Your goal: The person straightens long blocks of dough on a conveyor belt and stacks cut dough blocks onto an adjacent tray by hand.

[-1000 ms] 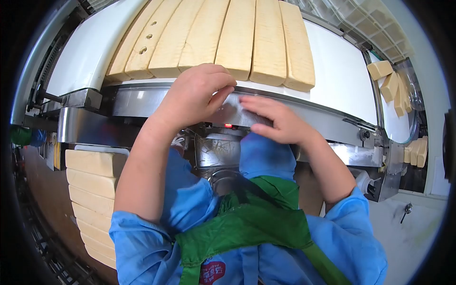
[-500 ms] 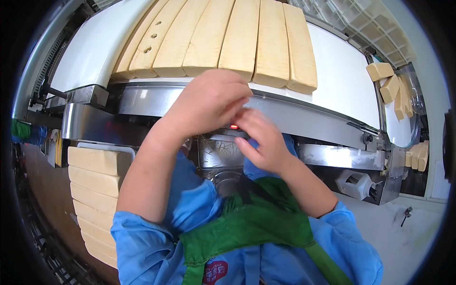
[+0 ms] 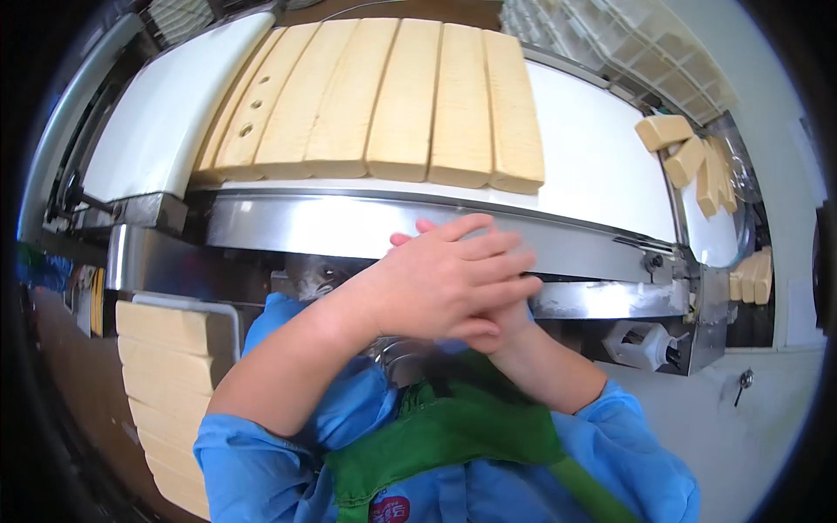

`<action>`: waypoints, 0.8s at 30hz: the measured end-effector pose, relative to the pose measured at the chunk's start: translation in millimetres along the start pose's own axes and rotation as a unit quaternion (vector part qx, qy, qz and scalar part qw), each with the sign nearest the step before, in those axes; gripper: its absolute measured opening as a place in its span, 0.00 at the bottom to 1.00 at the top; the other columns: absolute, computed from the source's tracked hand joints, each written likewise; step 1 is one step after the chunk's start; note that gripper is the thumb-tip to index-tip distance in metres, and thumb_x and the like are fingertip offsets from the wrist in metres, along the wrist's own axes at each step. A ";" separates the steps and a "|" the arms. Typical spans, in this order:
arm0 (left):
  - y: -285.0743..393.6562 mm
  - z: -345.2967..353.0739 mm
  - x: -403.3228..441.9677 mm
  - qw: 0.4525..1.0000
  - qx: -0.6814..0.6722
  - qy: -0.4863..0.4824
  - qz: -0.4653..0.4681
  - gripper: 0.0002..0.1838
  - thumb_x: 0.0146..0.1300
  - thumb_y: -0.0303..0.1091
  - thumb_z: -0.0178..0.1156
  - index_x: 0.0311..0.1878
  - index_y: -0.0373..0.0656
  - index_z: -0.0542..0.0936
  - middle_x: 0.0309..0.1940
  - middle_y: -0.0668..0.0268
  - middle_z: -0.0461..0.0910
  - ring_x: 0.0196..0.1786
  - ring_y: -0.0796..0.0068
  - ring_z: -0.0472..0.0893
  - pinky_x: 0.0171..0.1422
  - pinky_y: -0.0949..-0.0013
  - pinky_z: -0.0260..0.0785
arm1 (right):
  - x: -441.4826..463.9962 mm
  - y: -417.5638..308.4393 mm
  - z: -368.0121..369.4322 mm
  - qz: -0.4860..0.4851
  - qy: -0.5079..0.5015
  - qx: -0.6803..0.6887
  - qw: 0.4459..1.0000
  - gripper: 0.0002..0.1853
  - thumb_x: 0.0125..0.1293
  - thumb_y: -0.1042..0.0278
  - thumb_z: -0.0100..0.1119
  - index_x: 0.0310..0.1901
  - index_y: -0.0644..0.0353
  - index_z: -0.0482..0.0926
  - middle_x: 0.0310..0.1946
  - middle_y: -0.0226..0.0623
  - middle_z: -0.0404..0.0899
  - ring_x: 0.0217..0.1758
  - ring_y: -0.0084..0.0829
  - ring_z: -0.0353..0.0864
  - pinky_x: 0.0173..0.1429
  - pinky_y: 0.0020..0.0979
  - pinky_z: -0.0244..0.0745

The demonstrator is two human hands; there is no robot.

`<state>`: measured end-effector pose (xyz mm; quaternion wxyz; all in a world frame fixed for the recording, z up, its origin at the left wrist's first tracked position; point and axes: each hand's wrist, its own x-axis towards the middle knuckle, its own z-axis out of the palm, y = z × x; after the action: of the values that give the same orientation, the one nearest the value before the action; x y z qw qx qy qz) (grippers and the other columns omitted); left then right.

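My left hand lies across the back of my right hand, in front of the metal edge of a white belt. The fingers of the left hand are spread and hold nothing. Most of the right hand is hidden underneath; its fingertips stick out past the left hand, stretched, with nothing seen in them. Beyond both hands, a row of long pale-yellow blocks lies side by side on the white belt. One block near the left end has several small holes.
More pale-yellow blocks are lined up at lower left beside a white tray rim. Shorter pieces lie at the right end. A white plastic container hangs below the belt frame. Pale plastic crates stand at the back.
My hands have come together, the left moving down and right over the right hand. The small red light is now out of sight. The view has tilted slightly up.
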<state>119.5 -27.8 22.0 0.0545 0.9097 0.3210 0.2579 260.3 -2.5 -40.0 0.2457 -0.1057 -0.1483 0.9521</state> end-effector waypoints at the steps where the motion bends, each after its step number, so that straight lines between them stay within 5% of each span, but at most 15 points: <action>1: -3.1 -1.1 5.6 0.999 0.025 0.012 -0.037 0.31 0.59 0.49 0.64 0.64 0.46 0.75 0.67 0.57 0.71 0.68 0.55 0.70 0.73 0.50 0.60 | 1.2 -12.8 4.3 -0.022 -0.043 0.061 0.997 0.38 0.75 0.34 0.36 0.75 0.54 0.57 0.75 0.44 0.59 0.76 0.41 0.60 0.76 0.46 0.59; 3: -17.2 -15.0 4.9 0.990 0.079 0.037 -0.115 0.32 0.62 0.53 0.60 0.66 0.47 0.74 0.70 0.57 0.69 0.72 0.57 0.67 0.76 0.50 0.57 | 4.7 -36.4 14.0 -0.061 -0.136 0.179 0.973 0.41 0.74 0.31 0.31 0.76 0.54 0.55 0.76 0.47 0.55 0.77 0.46 0.58 0.77 0.50 0.56; 4: -27.3 -16.3 1.0 0.976 0.141 0.076 -0.147 0.33 0.60 0.48 0.64 0.68 0.49 0.72 0.71 0.56 0.67 0.69 0.54 0.71 0.72 0.51 0.62 | 1.2 -49.9 28.3 -0.126 -0.131 0.104 0.978 0.40 0.74 0.31 0.31 0.76 0.55 0.56 0.76 0.48 0.55 0.77 0.47 0.58 0.77 0.51 0.56; 6: -27.8 -21.0 -11.4 0.961 0.041 0.053 -0.268 0.32 0.56 0.38 0.68 0.65 0.48 0.73 0.70 0.56 0.68 0.64 0.51 0.74 0.67 0.53 0.68 | -9.5 -78.4 56.0 -0.247 -0.117 -0.045 0.961 0.39 0.75 0.32 0.29 0.75 0.55 0.57 0.75 0.49 0.57 0.77 0.50 0.58 0.76 0.53 0.56; 8: -36.5 -20.9 -18.4 0.972 0.098 0.019 -0.212 0.31 0.52 0.32 0.70 0.62 0.47 0.75 0.68 0.55 0.70 0.61 0.50 0.75 0.64 0.54 0.70 | -16.3 -109.4 43.5 -0.379 -0.140 -0.266 0.875 0.37 0.76 0.35 0.30 0.73 0.58 0.61 0.73 0.51 0.60 0.75 0.49 0.60 0.75 0.54 0.58; 9: -39.8 -18.8 -17.6 0.975 0.126 0.002 -0.183 0.30 0.51 0.29 0.70 0.60 0.46 0.75 0.67 0.55 0.71 0.60 0.50 0.76 0.63 0.54 0.71 | -15.7 -126.4 33.9 -0.422 -0.087 -0.450 0.783 0.35 0.76 0.39 0.35 0.70 0.60 0.64 0.70 0.50 0.65 0.73 0.47 0.64 0.74 0.51 0.59; 10: -37.5 -14.9 -9.5 0.975 0.112 0.013 -0.191 0.29 0.50 0.28 0.70 0.59 0.46 0.76 0.66 0.56 0.72 0.60 0.50 0.76 0.63 0.54 0.71 | -12.6 -145.3 22.2 -0.434 -0.049 -0.534 0.724 0.27 0.75 0.51 0.43 0.66 0.63 0.69 0.65 0.49 0.71 0.69 0.43 0.69 0.72 0.46 0.63; 11: -34.9 -14.3 -3.9 0.975 0.095 0.023 -0.198 0.28 0.50 0.27 0.70 0.58 0.46 0.76 0.65 0.56 0.72 0.60 0.51 0.76 0.64 0.53 0.70 | -5.8 -159.9 17.4 -0.415 0.028 -0.568 0.710 0.18 0.71 0.64 0.55 0.57 0.65 0.77 0.59 0.41 0.78 0.63 0.36 0.75 0.67 0.38 0.67; 13: -35.8 -8.9 0.4 0.977 0.091 0.041 -0.189 0.28 0.50 0.27 0.70 0.57 0.46 0.76 0.64 0.58 0.73 0.61 0.52 0.76 0.68 0.51 0.68 | 20.1 -199.8 -12.9 -0.372 0.117 -0.649 0.653 0.15 0.69 0.65 0.59 0.52 0.64 0.81 0.54 0.38 0.81 0.58 0.33 0.78 0.65 0.35 0.68; 16: -38.6 -8.0 3.3 0.975 0.089 0.017 -0.203 0.27 0.51 0.29 0.70 0.57 0.46 0.77 0.63 0.58 0.74 0.62 0.53 0.76 0.71 0.50 0.66 | 57.7 -281.1 -76.8 -0.377 0.220 -0.790 0.432 0.13 0.65 0.63 0.62 0.47 0.61 0.84 0.51 0.41 0.82 0.55 0.37 0.79 0.64 0.34 0.70; 18: -43.9 -7.5 4.4 0.971 0.093 0.024 -0.217 0.26 0.52 0.30 0.70 0.57 0.45 0.77 0.62 0.58 0.75 0.63 0.54 0.75 0.72 0.49 0.65 | 73.7 -331.5 -101.6 -0.296 0.292 -0.859 0.297 0.18 0.63 0.59 0.64 0.50 0.60 0.83 0.54 0.43 0.80 0.62 0.43 0.75 0.68 0.39 0.68; 23: -57.8 -2.2 7.3 0.965 0.097 0.023 -0.242 0.25 0.52 0.30 0.70 0.55 0.44 0.78 0.61 0.58 0.75 0.63 0.54 0.75 0.73 0.48 0.63 | 81.2 -407.6 -140.3 -0.098 0.393 -0.914 -0.011 0.25 0.65 0.59 0.58 0.64 0.54 0.74 0.68 0.40 0.70 0.74 0.39 0.62 0.76 0.47 0.60; 24: -59.8 -2.1 9.5 0.965 0.095 0.020 -0.244 0.25 0.52 0.30 0.70 0.56 0.44 0.78 0.61 0.58 0.75 0.63 0.54 0.74 0.73 0.48 0.63 | 76.7 -415.8 -141.6 -0.067 0.395 -0.916 -0.007 0.25 0.65 0.59 0.57 0.64 0.54 0.73 0.68 0.40 0.68 0.75 0.39 0.61 0.76 0.48 0.58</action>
<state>91.5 25.0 12.1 0.0225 0.7995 0.5572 0.2233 414.9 415.7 -43.1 -0.0233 0.5903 0.7815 0.2009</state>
